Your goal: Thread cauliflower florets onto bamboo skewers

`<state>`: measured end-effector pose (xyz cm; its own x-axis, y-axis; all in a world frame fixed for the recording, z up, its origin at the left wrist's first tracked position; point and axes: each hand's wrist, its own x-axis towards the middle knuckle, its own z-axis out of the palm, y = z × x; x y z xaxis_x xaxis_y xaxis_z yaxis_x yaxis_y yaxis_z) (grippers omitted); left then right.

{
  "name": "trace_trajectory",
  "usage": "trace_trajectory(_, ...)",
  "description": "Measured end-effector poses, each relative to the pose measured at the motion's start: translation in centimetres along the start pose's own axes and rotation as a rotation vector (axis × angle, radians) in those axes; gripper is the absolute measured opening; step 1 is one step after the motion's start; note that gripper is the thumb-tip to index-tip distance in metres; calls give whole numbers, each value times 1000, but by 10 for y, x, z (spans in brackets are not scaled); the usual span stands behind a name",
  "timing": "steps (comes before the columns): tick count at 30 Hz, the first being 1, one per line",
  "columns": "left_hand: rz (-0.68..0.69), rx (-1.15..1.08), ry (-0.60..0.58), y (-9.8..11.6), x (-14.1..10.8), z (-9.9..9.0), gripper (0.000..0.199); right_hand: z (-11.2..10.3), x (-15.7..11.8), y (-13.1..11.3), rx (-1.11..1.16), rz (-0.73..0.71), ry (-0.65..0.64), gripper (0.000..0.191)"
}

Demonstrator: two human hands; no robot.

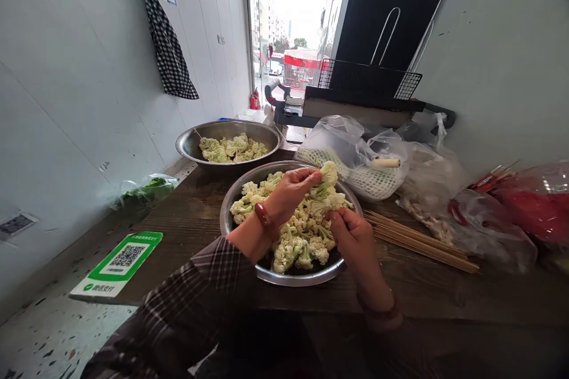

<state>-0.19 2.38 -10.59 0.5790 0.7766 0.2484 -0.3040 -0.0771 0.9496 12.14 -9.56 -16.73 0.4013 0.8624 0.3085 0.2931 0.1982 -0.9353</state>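
My left hand (291, 192) is closed on a cauliflower floret (328, 175) above the near metal bowl (231, 213), which is full of cauliflower pieces (288, 249). Just below and to the right of that floret, my right hand (351, 234) has its fingers pinched together over the bowl's right side. What its fingertips grip is too small to make out. Behind stands a second metal bowl (186, 145) holding more cauliflower (237, 147), with thin sticks poking out.
Wooden skewers (422, 243) lie right of the near bowl. Plastic bags (493, 231) line the table's right side, and a bagged white basket (373, 180) sits behind. A green QR card (120, 263) rests at the left edge.
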Motion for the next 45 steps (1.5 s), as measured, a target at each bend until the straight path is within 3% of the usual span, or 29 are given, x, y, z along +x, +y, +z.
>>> trace_trajectory(5, 14, 26, 42, -2, -2, 8, 32, 1, 0, -1, 53, 30, 13, 29)
trace_trajectory(12, -70, -110, 39, 1, -4, 9, 38, 2, 4, 4, 195, 118, -57, 37)
trace_trajectory(20, 1, 38, 123, -6, -1, 8, 28, 1, 3, -2, 130, 104, -75, 35)
trace_trajectory(25, 35, 100, 100, -4, -1, 10, 28, 0, 3, -1, 144, 45, -16, 33)
trace_trajectory(31, 10, 189, 176, -1, 4, 1, 27, 1, 6, -6, 363, 67, 225, 34)
trace_trajectory(38, -46, 265, 218, -7, 16, -12, 20, 1, 8, -5, 368, 62, 214, 36)
trace_trajectory(41, 12, 479, 175, -2, 24, -18, 18, 0, 8, -5, 388, 70, 203, 35)
trace_trajectory(45, 138, 1237, -4, 0, 33, -24, 18, 0, 8, -5, 441, 73, 205, 33)
